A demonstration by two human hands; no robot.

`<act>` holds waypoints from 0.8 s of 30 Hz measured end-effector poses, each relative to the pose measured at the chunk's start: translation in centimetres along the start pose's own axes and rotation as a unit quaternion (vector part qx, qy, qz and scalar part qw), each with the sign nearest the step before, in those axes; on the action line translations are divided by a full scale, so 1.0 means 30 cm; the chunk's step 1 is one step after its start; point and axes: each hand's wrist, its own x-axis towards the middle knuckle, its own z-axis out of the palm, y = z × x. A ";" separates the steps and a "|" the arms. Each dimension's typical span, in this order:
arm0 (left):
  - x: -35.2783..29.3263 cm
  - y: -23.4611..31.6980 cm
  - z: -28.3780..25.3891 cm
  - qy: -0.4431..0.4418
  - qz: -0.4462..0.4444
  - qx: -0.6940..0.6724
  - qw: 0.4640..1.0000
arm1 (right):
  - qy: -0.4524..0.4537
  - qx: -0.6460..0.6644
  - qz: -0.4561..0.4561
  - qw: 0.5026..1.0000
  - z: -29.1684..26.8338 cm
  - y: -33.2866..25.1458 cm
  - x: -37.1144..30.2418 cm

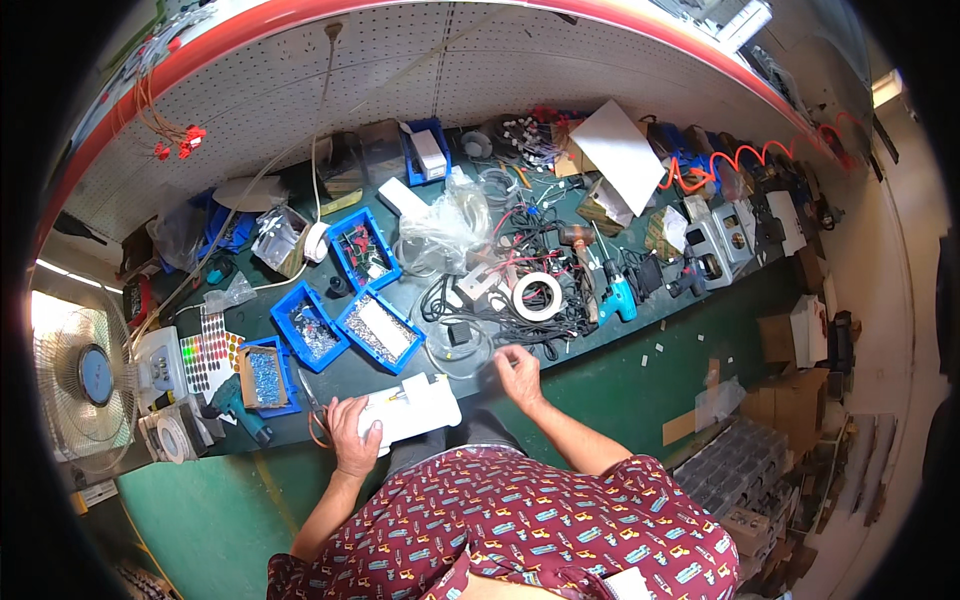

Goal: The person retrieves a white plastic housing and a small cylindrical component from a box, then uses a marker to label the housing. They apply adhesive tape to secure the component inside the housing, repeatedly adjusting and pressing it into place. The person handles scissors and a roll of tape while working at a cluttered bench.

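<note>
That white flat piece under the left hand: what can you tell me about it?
The white flat piece looks like a plastic plate or housing, roughly rectangular with a stepped outline. It lies flat at the near edge of the green workbench, in front of the person. The left hand rests on its left end, fingers spread. A small thin part lies on top; its kind is unclear.

A white pegboard wall (420, 80) with a red curved rim (250, 30) arcs across twelve o'clock. Below it runs a dark green workbench (400, 375) — its top crowded with clutter. A green floor (640, 380) spreads from three to six o'clock, cardboard boxes (790, 395) at three, a fan (85, 375) at nine — bright daylight beside it.
</note>
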 end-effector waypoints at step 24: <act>0.169 0.361 -0.020 0.047 0.080 0.043 0.995 | 0.138 -0.112 -0.045 0.983 -0.310 -0.084 0.451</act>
